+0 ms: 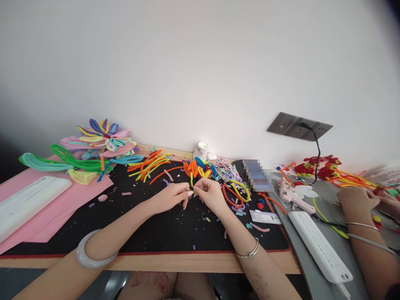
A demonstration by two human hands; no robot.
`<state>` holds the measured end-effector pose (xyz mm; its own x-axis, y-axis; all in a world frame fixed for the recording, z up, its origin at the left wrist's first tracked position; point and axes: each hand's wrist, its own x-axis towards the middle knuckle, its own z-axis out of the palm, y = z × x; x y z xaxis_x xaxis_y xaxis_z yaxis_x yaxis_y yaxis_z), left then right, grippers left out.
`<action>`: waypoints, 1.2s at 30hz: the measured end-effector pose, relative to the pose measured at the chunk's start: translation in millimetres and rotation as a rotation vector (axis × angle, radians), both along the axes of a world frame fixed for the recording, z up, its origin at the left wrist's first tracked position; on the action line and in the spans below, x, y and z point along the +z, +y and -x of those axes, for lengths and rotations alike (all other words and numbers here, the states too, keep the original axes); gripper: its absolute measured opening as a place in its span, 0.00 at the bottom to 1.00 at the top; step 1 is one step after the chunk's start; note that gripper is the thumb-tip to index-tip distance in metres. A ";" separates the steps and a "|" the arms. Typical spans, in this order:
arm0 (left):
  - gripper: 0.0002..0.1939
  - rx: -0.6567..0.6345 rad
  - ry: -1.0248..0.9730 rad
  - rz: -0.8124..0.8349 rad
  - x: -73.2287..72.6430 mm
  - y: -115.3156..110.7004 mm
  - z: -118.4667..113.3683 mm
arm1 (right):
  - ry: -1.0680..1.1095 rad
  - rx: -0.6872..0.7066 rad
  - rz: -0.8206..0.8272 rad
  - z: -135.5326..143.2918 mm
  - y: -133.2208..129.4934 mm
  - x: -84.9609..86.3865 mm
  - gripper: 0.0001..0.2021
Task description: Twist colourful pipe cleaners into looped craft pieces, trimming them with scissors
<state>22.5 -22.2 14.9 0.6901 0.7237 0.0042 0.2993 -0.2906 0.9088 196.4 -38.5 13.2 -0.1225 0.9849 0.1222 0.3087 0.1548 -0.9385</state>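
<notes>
Over the middle of the black mat (137, 233), my left hand (175, 196) and my right hand (210, 196) meet, both with fingertips pinched together. Between them a short yellow-green pipe cleaner (191, 181) sticks up; its lower part is hidden by my fingers. Just behind my hands are looped orange pipe cleaners (191, 168), with blue and yellow ones beside them. Loose orange and yellow pipe cleaners (148, 164) lie to the left. A red pipe cleaner loop (230, 198) rests right of my right hand.
Pipe-cleaner flowers (106, 141) and pink sheets (67, 204) are at left. A white cup (202, 150) stands by the wall. Rightward lie a blurred-out phone-like object (258, 175), a glue gun (293, 198) and a white power bank-like bar (320, 246). Another person's hands (356, 202) work at far right.
</notes>
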 end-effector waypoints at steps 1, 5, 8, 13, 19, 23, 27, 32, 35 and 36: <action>0.14 0.023 0.013 -0.022 -1.1 1.1 -0.1 | -0.015 0.012 -0.017 0.3 0.1 -1.2 0.04; 0.14 0.092 -0.008 -0.109 -3.6 5.7 0.3 | -0.034 0.038 -0.063 1.5 -0.9 -2.7 0.03; 0.13 0.129 -0.090 -0.046 -2.1 6.6 1.8 | -0.021 -0.072 -0.128 -0.2 -2.5 -0.2 0.04; 0.15 0.294 -0.196 -0.046 3.0 5.1 4.9 | 0.062 -0.279 -0.244 -1.7 -5.8 5.2 0.05; 0.12 0.371 -0.284 -0.102 -0.7 3.8 1.3 | -0.016 0.021 -0.076 13.7 -10.0 -5.1 0.07; 0.12 0.379 -0.286 -0.132 -3.2 4.0 -2.1 | 0.053 0.011 -0.015 19.3 -10.1 -10.4 0.05; 0.11 0.432 -0.325 -0.061 -4.0 5.0 -2.8 | 0.126 -0.004 -0.006 18.4 -10.4 -4.8 0.03; 0.17 0.450 -0.447 0.176 -10.5 8.0 -1.7 | 0.259 0.077 0.097 13.0 -7.2 0.4 0.04; 0.18 0.448 -0.493 0.282 -12.6 8.8 -0.6 | 0.311 0.041 0.149 9.7 -3.7 -0.2 0.05; 0.18 0.438 -0.508 0.312 -12.4 8.7 -0.3 | 0.334 0.024 0.162 8.9 -2.7 -0.6 0.05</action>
